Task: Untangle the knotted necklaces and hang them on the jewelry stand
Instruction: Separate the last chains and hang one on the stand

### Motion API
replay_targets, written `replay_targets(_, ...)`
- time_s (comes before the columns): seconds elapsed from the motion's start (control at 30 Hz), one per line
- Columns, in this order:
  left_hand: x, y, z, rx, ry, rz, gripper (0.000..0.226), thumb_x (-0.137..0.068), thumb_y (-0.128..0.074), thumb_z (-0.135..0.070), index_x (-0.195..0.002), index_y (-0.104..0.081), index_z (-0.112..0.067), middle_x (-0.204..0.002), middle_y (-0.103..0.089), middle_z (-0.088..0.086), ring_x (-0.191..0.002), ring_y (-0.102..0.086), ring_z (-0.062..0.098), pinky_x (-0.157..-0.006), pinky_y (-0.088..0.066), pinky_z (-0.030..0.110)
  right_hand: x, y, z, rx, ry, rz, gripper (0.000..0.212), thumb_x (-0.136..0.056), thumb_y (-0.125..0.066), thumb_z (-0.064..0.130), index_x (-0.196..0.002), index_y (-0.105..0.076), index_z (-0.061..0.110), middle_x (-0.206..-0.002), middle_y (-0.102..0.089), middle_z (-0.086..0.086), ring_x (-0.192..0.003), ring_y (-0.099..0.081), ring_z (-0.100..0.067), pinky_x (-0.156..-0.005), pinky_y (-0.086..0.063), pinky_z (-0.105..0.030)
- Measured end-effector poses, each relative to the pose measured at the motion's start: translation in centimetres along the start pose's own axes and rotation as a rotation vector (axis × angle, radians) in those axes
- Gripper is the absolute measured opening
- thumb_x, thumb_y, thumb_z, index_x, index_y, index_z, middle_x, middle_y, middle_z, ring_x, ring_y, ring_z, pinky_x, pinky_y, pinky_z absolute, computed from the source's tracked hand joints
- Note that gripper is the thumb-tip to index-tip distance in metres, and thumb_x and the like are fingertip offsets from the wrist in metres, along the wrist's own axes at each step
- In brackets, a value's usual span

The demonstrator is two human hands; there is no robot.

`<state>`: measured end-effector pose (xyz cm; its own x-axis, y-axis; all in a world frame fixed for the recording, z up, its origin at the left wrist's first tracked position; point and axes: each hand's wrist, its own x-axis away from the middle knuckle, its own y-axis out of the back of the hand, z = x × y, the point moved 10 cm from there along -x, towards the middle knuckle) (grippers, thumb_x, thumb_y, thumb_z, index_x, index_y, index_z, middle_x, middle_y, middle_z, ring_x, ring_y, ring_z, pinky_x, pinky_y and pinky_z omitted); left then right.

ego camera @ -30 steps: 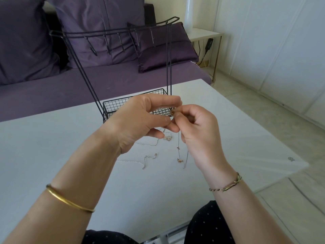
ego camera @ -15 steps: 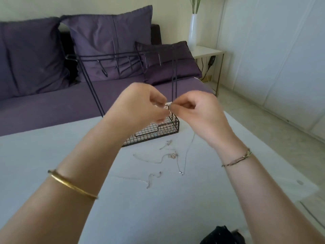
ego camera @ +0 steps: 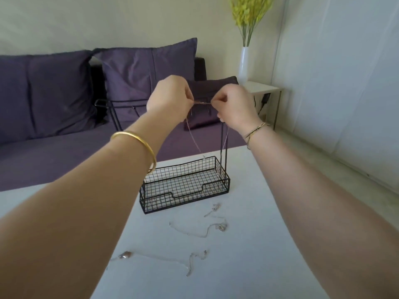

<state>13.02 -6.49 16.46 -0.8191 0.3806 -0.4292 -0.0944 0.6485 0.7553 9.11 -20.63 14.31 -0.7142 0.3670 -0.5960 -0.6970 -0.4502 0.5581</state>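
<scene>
Both hands up: left hand (ego camera: pixel 170 98) and right hand (ego camera: pixel 234 106) pinch a thin necklace (ego camera: pixel 201 102), hiding the stand's (ego camera: pixel 185 186) hooks.

A thin necklace (ego camera: pixel 202 102) is pinched taut between left hand (ego camera: pixel 170 98) and right hand (ego camera: pixel 234 106), held up at the top bar of the black wire jewelry stand (ego camera: pixel 184 196), ends hung toward its basket. Loose chains (ego camera: pixel 200 233) are laid on the white table (ego camera: pixel 269 244), nearer than the stand.

Soft, even daylight, no hard shadows; slightly soft focus throughout; wide-angle bending stretches the forearms (ego camera: pixel 71 214) near the edges.
</scene>
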Motion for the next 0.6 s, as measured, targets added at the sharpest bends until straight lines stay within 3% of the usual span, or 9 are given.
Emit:
replay_targets(0.1,-0.8,-0.6,-0.2,-0.245,-0.059,-0.106,0.026,-0.086,-0.054,0.000,-0.097,-0.070,-0.018,-0.103,-0.067,0.009,-0.096,-0.060,0.032,-0.069,-0.045,0.035,-0.2,-1.8,-1.3,0.121,-0.021,-0.003,0.017,-0.087,-0.048,0.004,-0.080,-0.062,0.010,-0.079,-0.065,-0.007,-0.079,-0.067,-0.030,-0.075,-0.054,-0.041)
replay_targets(0.2,-0.8,-1.6,-0.2,-0.391,-0.135,-0.157,0.024,-0.089,-0.054,-0.003,-0.103,-0.068,-0.017,-0.103,-0.066,0.011,-0.107,-0.050,0.033,-0.081,-0.034,0.036,0.4,-2.7,-1.7,0.257,0.021,-0.034,0.017,-0.089,-0.045,0.002,-0.089,-0.062,0.006,-0.087,-0.066,-0.012,-0.083,-0.065,-0.031,-0.074,-0.053,-0.041)
replay_targets(0.43,0.1,-2.9,0.3,-0.525,-0.199,-0.229,0.020,-0.088,-0.054,-0.008,-0.101,-0.067,-0.016,-0.090,-0.066,0.009,-0.104,-0.047,0.032,-0.090,-0.028,0.040,1.7,-3.4,-2.4,0.212,0.033,-0.079,0.017,-0.093,-0.047,0.008,-0.098,-0.062,0.003,-0.086,-0.065,-0.014,-0.079,-0.063,-0.030,-0.073,-0.052,-0.039)
replay_targets(0.6,1.6,-3.1,0.5,-0.511,-0.266,-0.217,0.010,-0.085,-0.060,-0.015,-0.094,-0.066,-0.015,-0.088,-0.065,0.006,-0.102,-0.049,0.030,-0.089,-0.030,0.040,5.8,-1.0,-3.2,0.100,0.009,-0.227,0.018,-0.092,-0.053,0.012,-0.105,-0.065,0.007,-0.103,-0.064,-0.009,-0.091,-0.059,-0.023,-0.077,-0.043,-0.028)
